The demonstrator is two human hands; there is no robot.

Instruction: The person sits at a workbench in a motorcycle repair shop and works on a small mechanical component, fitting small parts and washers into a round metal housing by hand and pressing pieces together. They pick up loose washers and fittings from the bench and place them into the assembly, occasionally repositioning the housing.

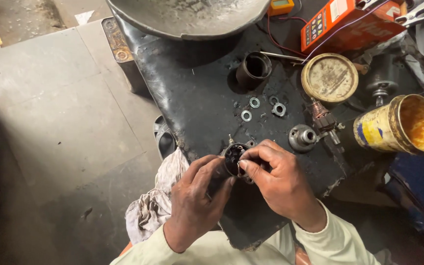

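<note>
My left hand (pixel 195 198) grips a small dark round motor part (pixel 232 158) from below and the left, over the front of a black worktable (pixel 197 93). My right hand (pixel 278 181) closes on the same part from the right, its thumb and forefinger pinched at the part's open face. Beyond them lie a grey metal end cap (pixel 303 137) and a small armature with copper windings (pixel 322 119). Three metal washers (pixel 254 102) lie loose at the table's middle, near a black cylindrical housing (pixel 254 69).
A yellow tin of brown grease (pixel 399 125) lies on its side at right, its round lid (pixel 329 77) behind it. An orange meter (pixel 349 22) with red wires and a grey metal bowl (pixel 187 17) are at the back. A dirty rag (pixel 155 201) hangs at left.
</note>
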